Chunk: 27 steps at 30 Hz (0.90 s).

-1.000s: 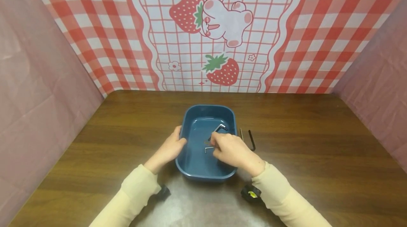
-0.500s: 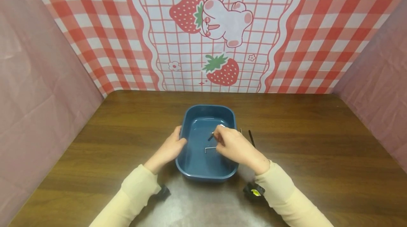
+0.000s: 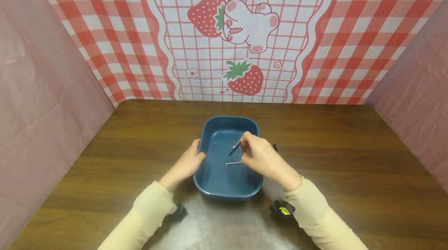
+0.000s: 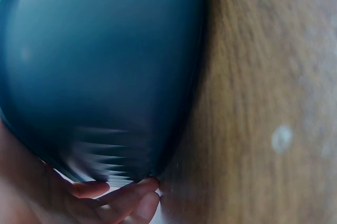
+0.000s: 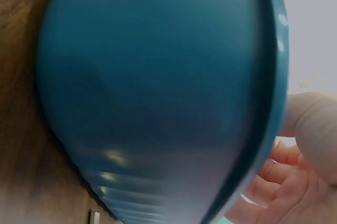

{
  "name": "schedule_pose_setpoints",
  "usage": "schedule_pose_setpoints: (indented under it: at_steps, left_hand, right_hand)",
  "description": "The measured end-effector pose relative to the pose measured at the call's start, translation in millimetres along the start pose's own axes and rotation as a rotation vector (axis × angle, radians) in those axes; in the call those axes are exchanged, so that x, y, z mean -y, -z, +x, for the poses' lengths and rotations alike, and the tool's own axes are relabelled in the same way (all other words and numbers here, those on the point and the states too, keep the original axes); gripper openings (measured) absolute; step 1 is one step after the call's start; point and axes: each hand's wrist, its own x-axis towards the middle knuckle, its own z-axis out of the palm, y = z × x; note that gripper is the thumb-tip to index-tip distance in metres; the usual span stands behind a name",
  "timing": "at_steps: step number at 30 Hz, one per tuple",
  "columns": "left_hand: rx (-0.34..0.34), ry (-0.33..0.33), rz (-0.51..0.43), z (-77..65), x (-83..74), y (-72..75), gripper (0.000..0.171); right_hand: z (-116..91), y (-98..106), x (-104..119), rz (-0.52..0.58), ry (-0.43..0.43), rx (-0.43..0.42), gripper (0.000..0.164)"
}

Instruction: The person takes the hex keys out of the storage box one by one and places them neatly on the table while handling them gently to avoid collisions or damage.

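Observation:
A deep blue plastic bin (image 3: pixel 213 182) stands on the wooden table. My left hand (image 3: pixel 187 162) grips its left wall, thumb at the rim; in the left wrist view the fingers (image 4: pixel 142 203) press the ribbed outer side. Over the bin's right side is my right hand (image 3: pixel 264 158), index finger and thumb bent toward each other. I cannot tell whether it pinches anything. Beside its fingertips lies a silver and black hex key (image 3: pixel 235 148), partly covered. Below that, a small silver L-shaped hex key (image 3: pixel 232 163) rests on the bin floor, its right end hidden by the hand.
Right of the bin, the tip of a black hex key (image 3: pixel 275 147) shows past my right hand. The right wrist view catches a small metallic piece (image 5: pixel 95 217) on the table. A checked strawberry cloth (image 3: pixel 245 55) hangs behind the table.
My right hand has moved rightward and slightly away from me, from the bin's middle toward its right wall, covering more of the keys outside. The left hand has stayed put.

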Motion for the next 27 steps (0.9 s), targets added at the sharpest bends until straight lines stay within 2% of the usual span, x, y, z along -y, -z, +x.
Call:
schedule_pose_setpoints:
  at_steps: [11,18,27]
  left_hand:
    - [0.003,-0.006,0.000,0.5,1.0,-0.5,0.053]
    - [0.005,-0.006,0.001,0.8,1.3,-0.4,0.053]
    - [0.003,-0.001,0.001,1.2,1.7,-0.6,0.054]
  right_hand:
    - [0,10,-2,0.050,-0.043,-0.028,0.021]
    - [0,15,-5,0.050,-0.041,-0.066,0.018]
    - [0,21,-9,0.065,-0.079,-0.070,0.018]
